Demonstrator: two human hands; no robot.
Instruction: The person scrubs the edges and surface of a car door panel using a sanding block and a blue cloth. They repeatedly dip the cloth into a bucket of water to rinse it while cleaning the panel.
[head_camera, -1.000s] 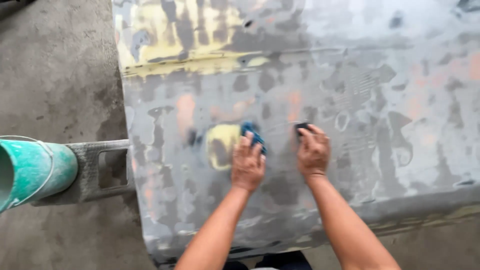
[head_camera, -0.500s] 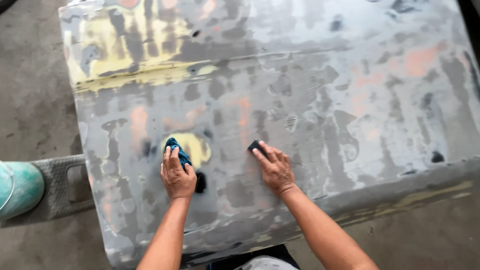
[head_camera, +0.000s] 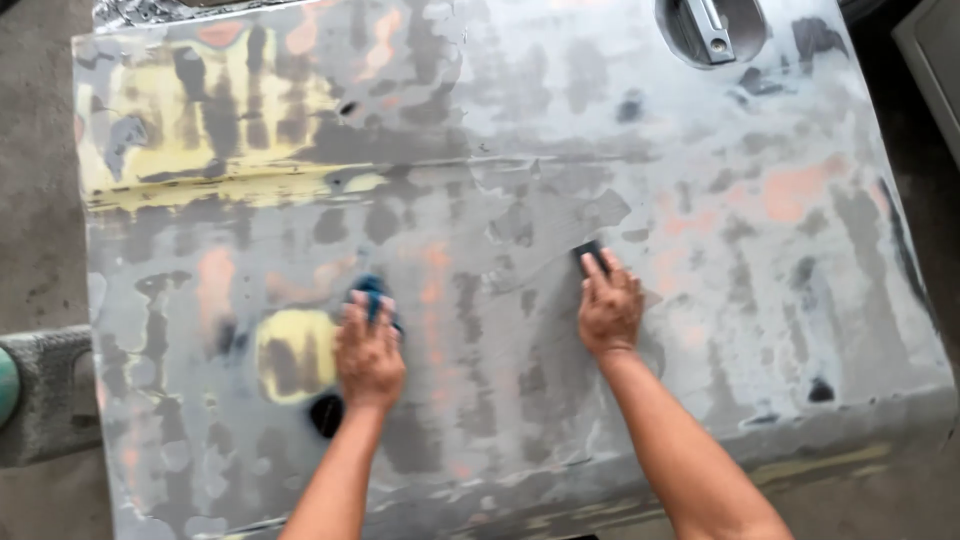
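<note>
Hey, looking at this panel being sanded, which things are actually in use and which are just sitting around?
In use:
left hand pressing a blue sanding pad
right hand pressing a dark sanding block
large grey patchy metal car door panel

Just sitting around:
recessed metal door handle
grey stand at the left
grey concrete floor

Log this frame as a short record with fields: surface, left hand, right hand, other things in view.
surface: car door panel lying flat, patchy grey with yellow and orange spots
left hand: left hand pressed palm down on a blue pad, beside a yellow filler patch
right hand: right hand pressed on a small dark block
other: recessed door handle at the far edge; concrete floor; grey stand at the left
</note>
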